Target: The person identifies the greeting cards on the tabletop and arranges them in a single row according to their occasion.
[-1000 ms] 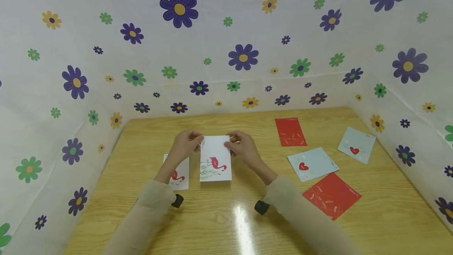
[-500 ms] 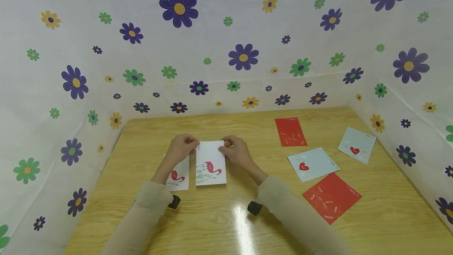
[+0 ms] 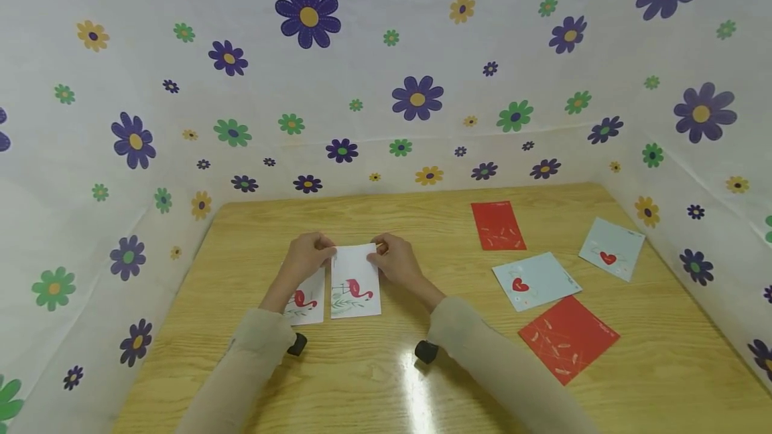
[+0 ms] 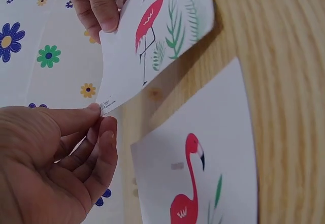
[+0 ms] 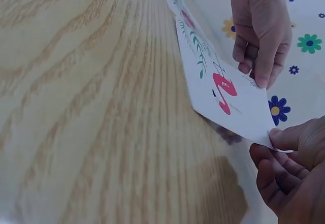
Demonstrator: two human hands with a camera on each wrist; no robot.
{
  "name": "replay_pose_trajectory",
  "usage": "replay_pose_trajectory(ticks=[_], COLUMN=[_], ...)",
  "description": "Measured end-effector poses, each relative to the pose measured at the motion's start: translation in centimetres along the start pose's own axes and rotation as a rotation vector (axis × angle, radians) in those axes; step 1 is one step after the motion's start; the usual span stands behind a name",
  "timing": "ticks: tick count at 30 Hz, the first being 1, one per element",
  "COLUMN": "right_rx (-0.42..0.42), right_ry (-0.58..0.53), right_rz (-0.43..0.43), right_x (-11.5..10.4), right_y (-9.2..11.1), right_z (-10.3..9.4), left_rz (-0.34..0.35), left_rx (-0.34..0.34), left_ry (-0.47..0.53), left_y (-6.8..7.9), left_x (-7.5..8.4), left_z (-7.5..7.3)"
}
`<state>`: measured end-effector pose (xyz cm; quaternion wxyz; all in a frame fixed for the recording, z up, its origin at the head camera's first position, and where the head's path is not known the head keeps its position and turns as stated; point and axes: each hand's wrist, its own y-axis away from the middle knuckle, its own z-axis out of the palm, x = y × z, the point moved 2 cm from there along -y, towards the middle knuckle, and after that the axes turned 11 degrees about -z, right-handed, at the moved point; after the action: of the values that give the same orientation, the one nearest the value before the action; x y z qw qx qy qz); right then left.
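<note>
Both hands hold one white card (image 3: 354,280) printed with a red flamingo and green leaves. My left hand (image 3: 304,259) pinches its far left corner between thumb and fingers, and my right hand (image 3: 395,258) pinches the far right corner. In the left wrist view the card's far edge is raised off the wood and the sheet bends slightly. A second flamingo card (image 4: 203,168) lies flat just left of the held one, partly covered by the left forearm in the head view.
On the wooden table (image 3: 482,380), to the right, lie a far red card (image 3: 498,226), a pale blue card with a red heart (image 3: 543,280), another heart card (image 3: 615,246) and a nearer red card (image 3: 569,340). Flower-patterned cloth (image 3: 362,72) walls the back and sides.
Both hands have brought the held flamingo card leftward and a little nearer, lowering it beside the flat flamingo card. The cards on the right stay put.
</note>
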<state>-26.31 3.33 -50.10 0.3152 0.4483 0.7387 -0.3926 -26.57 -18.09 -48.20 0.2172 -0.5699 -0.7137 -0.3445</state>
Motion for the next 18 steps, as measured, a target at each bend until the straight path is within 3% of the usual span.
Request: replay_pose_trajectory(ticks=[9, 18], right_rx=[-0.035, -0.057], right_ry=[0.142, 0.217], right_rz=[0.006, -0.014], right_x=[0.48, 0.38], right_y=[0.00, -0.14], right_z=[0.40, 0.95], left_rz=[0.024, 0.024], left_rx=[0.044, 0.072], left_ry=[-0.097, -0.129], left_y=[-0.09, -0.16], left_x=[-0.30, -0.58], left_z=[0.41, 0.54])
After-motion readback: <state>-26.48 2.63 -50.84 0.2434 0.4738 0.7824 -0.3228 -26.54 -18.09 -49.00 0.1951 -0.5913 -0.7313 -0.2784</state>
